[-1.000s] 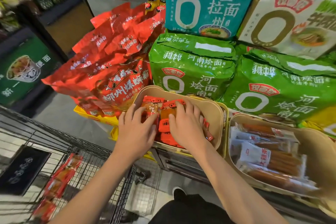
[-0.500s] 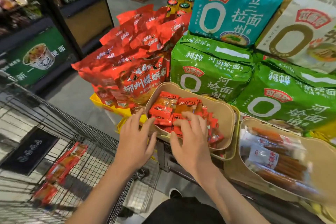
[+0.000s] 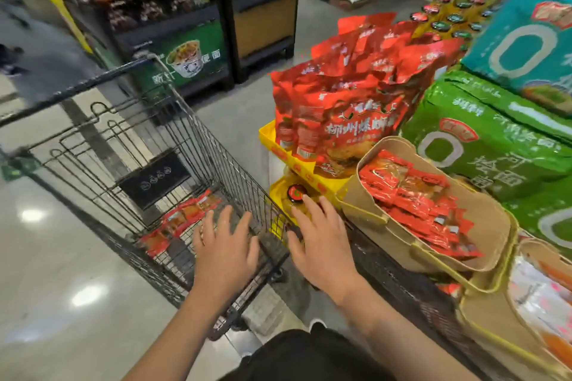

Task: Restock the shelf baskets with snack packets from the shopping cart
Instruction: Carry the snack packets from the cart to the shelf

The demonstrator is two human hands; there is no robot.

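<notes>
Both hands empty, fingers spread: left hand (image 3: 224,252) over the shopping cart (image 3: 161,139), right hand (image 3: 322,244) between cart rim and shelf edge. Remaining snack packets (image 3: 182,219) lie flat on the cart's wire floor; more of them fill the tan basket (image 3: 365,204) on the shelf. They look light, thin, glossy film, so likely limp and slippery. Best scooped several at once, pinched across the flat faces, not by one sealed edge

Dark wire-metal cart (image 3: 173,133), glossy plastic snack packets (image 3: 411,198), matt cardboard-like basket (image 3: 365,210).
</notes>
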